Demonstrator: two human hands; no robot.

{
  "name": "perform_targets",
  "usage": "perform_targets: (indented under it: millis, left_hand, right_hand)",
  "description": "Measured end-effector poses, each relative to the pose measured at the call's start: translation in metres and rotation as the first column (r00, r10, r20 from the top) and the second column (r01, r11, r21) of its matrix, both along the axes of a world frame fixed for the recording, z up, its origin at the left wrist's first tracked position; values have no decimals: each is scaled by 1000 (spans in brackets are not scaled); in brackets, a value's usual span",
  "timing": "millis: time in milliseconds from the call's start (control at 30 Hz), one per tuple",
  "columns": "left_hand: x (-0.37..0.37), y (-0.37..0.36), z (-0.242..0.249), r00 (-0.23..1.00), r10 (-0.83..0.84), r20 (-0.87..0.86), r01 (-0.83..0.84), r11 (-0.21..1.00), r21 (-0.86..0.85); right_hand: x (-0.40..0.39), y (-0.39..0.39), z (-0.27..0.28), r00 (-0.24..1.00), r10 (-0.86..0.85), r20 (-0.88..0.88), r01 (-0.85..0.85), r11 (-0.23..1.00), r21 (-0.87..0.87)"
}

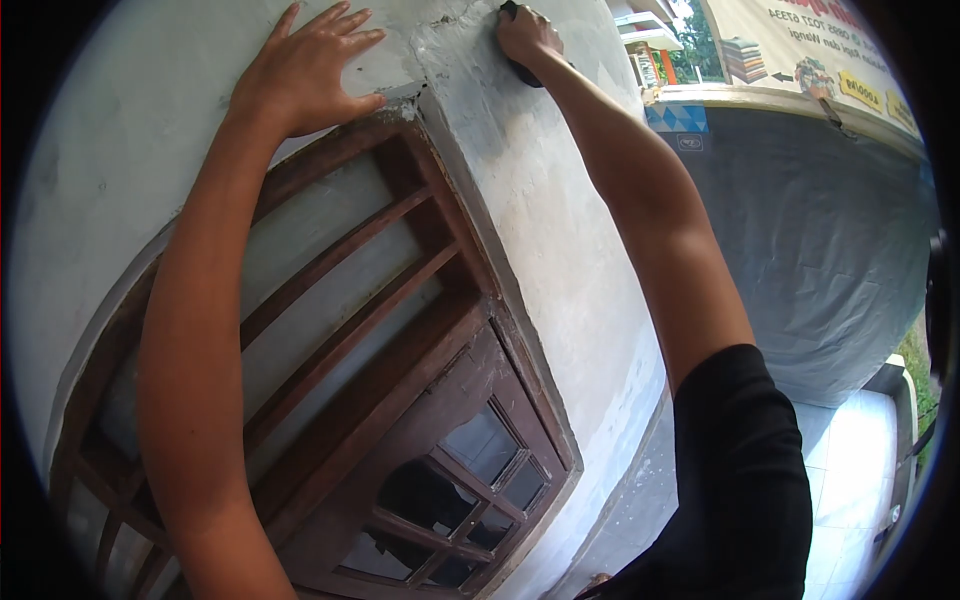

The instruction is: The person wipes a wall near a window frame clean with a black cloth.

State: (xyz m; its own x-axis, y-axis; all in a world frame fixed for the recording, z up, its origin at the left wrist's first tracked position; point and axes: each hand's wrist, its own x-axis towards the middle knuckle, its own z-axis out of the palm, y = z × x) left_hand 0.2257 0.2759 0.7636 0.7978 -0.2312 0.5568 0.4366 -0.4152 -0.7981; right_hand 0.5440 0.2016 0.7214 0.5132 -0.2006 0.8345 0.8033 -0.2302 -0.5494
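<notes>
My left hand [305,72] is spread with its fingers apart against the grey-white wall [120,130], just above the brown wooden frame [330,160]. Up at the top centre, my right hand [528,38] is wrapped round a dark, flat object [522,72] and holds it against the plastered wall, right of the frame's corner. What that object is cannot be made out. A rough crack runs down the plaster between my two hands.
Slatted openings in the frame stand above a brown door [470,400] with glass panes. On the right hang a grey sheet [810,240] and a printed banner [850,50] above it. White floor tiles [850,460] show at the lower right.
</notes>
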Motion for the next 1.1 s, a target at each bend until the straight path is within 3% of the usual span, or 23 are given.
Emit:
perform_targets:
  millis: [100, 133, 200, 233, 267, 367, 467, 533, 600, 667, 733, 867, 933, 967, 1033, 1100]
  left_hand:
    - [5, 2, -4, 993, -17, 116, 7, 996, 84]
    - [5, 3, -3, 993, -24, 115, 17, 998, 63]
    - [7, 8, -1, 992, -37, 117, 32, 999, 40]
    - [8, 11, -1, 990, -72, 119, 68, 997, 33]
    - [8, 12, 0, 987, -105, 121, 102, 994, 28]
    - [6, 10, -1, 988, -92, 122, 89, 996, 31]
    - [6, 11, 0, 988, -100, 118, 97, 995, 30]
    - [6, 8, -3, 989, -86, 118, 84, 996, 24]
    - [5, 13, 1, 990, -71, 120, 69, 997, 22]
    - [9, 24, 9, 989, -137, 48, 137, 991, -3]
    - [-3, 5, 0, 993, -110, 50, 110, 994, -1]
    - [11, 30, 10, 987, -151, 58, 149, 988, 25]
    - [8, 22, 7, 987, -148, 61, 148, 989, 1]
    - [5, 17, 5, 989, -137, 60, 139, 990, -26]
    - [-3, 4, 2, 993, -101, 57, 103, 994, -35]
    - [-2, 1, 0, 997, -64, 38, 66, 997, -39]
  right_hand:
    - [-26, -2, -7, 962, -66, 267, 81, 996, -46]
    - [-55, -6, -16, 968, 56, 246, -29, 993, -114]
    - [-96, -1, -28, 899, 142, 414, -109, 989, -103]
    - [-91, 19, -27, 800, 195, 567, -181, 980, -82]
    - [-130, 2, -39, 817, 151, 557, -115, 988, -99]
    - [-132, 10, -34, 811, 121, 572, -109, 993, -55]
    - [-118, 9, -16, 903, 74, 424, -58, 997, -51]
    - [-93, -5, 4, 980, 120, 158, -101, 987, -121]
    - [-52, -5, 14, 997, 32, 68, -28, 998, -50]
    - [11, 1, 19, 993, -46, 113, 50, 998, -37]
    - [45, 2, 21, 998, -38, -43, 39, 999, 11]
    - [22, -4, 13, 999, -33, 26, 34, 999, -32]
    - [-11, -8, 0, 978, 41, 207, -31, 998, -51]
    - [-9, 0, -2, 937, -77, 341, 96, 995, -40]
    - [-70, -2, -21, 887, 110, 448, -66, 991, -113]
    - [-109, -5, -32, 816, 151, 557, -73, 985, -159]
